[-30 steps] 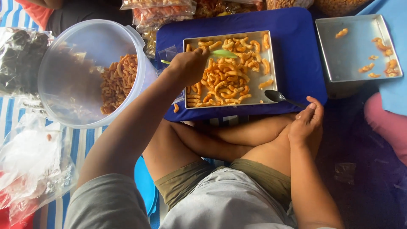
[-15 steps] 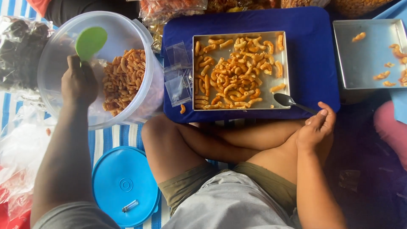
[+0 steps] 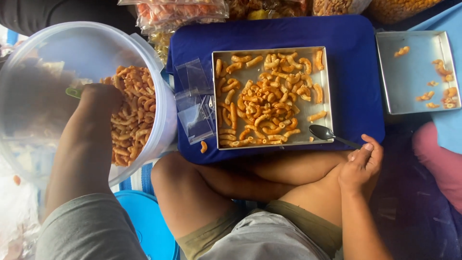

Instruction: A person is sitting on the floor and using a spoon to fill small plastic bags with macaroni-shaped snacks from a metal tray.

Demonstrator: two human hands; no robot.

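Note:
My left hand (image 3: 98, 98) is inside a large clear plastic tub (image 3: 159, 120) that holds orange curled snack pieces (image 3: 130, 113). It grips a green scoop (image 3: 73, 92), of which only a bit of the handle shows. My right hand (image 3: 361, 161) rests on my knee and holds the handle of a metal spoon (image 3: 323, 132). The spoon's bowl lies on the corner of a square metal tray (image 3: 327, 96) filled with more orange snack pieces (image 3: 262, 98), set on a blue board (image 3: 356, 72).
Small clear plastic bags (image 3: 195, 103) lie left of the tray. A second metal tray (image 3: 409, 77) with a few snack pieces sits at the right. Filled snack packets (image 3: 183, 12) line the top edge. A blue lid (image 3: 144, 221) lies by my left leg.
My left hand carried the green scoop from over the tray to the tub and has dipped it down among the snack pieces. The right hand stayed on the spoon.

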